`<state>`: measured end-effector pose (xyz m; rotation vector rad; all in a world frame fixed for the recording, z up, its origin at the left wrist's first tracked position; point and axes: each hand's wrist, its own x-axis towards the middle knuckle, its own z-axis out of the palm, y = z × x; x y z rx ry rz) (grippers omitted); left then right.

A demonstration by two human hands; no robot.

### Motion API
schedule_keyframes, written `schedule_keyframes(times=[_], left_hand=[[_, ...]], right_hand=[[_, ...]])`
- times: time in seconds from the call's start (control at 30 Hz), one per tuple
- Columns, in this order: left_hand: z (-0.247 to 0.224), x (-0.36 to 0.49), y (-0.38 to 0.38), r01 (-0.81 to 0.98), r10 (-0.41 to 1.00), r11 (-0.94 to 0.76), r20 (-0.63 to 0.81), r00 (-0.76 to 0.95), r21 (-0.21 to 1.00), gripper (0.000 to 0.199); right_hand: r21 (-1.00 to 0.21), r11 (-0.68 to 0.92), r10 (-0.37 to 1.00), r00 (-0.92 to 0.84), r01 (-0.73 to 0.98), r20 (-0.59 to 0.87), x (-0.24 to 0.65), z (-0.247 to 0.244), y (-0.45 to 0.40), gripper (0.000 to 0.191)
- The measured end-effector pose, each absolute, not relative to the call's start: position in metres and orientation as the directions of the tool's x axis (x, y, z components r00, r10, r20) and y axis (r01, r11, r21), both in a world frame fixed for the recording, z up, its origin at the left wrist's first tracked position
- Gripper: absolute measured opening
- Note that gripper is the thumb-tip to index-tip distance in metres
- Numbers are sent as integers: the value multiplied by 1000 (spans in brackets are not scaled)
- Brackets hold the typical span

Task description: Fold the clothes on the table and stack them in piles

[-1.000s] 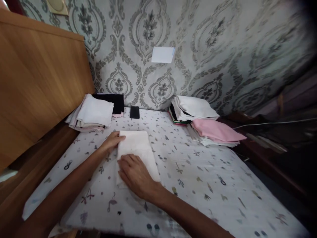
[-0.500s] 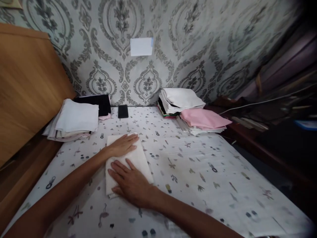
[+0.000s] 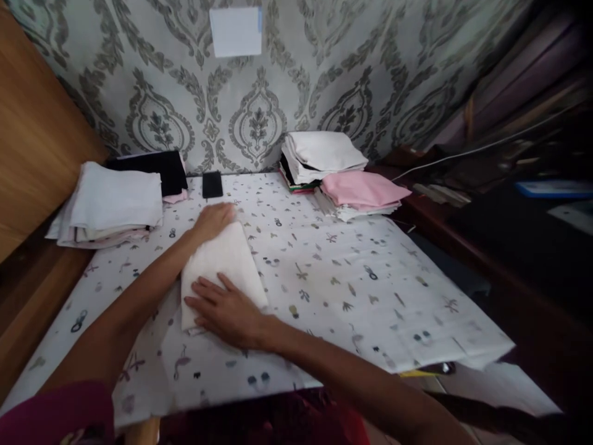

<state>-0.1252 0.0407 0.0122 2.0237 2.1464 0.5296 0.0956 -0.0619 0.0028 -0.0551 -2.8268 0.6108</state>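
Note:
A folded white cloth (image 3: 227, 253) lies on the patterned table cover, left of the middle. My right hand (image 3: 227, 309) rests flat on its near part with the fingers spread. At the cloth's far edge is my left hand (image 3: 213, 221), its fingers bent over and blurred; whether they grip the cloth cannot be made out. Left of my left hand stands a stack of folded white cloths (image 3: 115, 199), with a black cloth (image 3: 155, 172) behind it.
A black phone (image 3: 212, 185) lies near the wall. At the back right are a stack topped with white cloth (image 3: 327, 151) and one topped with pink cloth (image 3: 364, 188). A wooden panel (image 3: 37, 123) rises at the left; a dark ledge (image 3: 445, 238) runs along the right.
My left hand has moved from flat on the cloth to its far edge, and its fingers have bent. My right hand stays on the cloth. The view has tilted down, showing the table's front edge.

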Motion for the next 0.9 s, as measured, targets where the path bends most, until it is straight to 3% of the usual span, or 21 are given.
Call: schedule_keyframes(times=[0.07, 0.17, 0.23, 0.3, 0.4, 0.53, 0.63, 0.73, 0.9], left_hand=[[23, -118, 22, 944, 976, 47, 185, -113, 326, 54], [36, -94, -24, 955, 992, -108, 98, 84, 277, 54], [39, -74, -59, 930, 968, -235, -21, 251, 281, 56], [36, -58, -87, 906, 936, -301, -92, 341, 297, 60], [28, -52, -105, 907, 936, -282, -117, 332, 313, 62], [31, -56, -100, 917, 971, -208, -45, 237, 341, 59], [40, -43, -98, 891, 953, -296, 53, 297, 343, 48], [43, -16, -105, 888, 916, -401, 68, 396, 226, 30], [33, 16, -113, 937, 937, -348, 32, 349, -24, 22]], right_hand=[[-552, 833, 172, -939, -23, 299, 105, 12, -51, 38], [-775, 632, 469, -797, 1, 381, 117, 24, -20, 37], [-873, 487, 624, -706, 15, 336, 120, 28, 2, 36], [-923, 382, 696, -673, 50, 251, 123, 28, 16, 31], [-890, 427, 714, -663, 158, 225, 138, 27, 8, 24], [-627, 720, 602, -717, 297, 351, 178, 18, -36, 24], [-473, 816, 505, -809, 333, 301, 204, 8, -63, 29], [-516, 786, 538, -788, 340, 300, 213, 4, -63, 27], [-763, 621, 599, -735, 177, 317, 184, 16, -15, 29]])
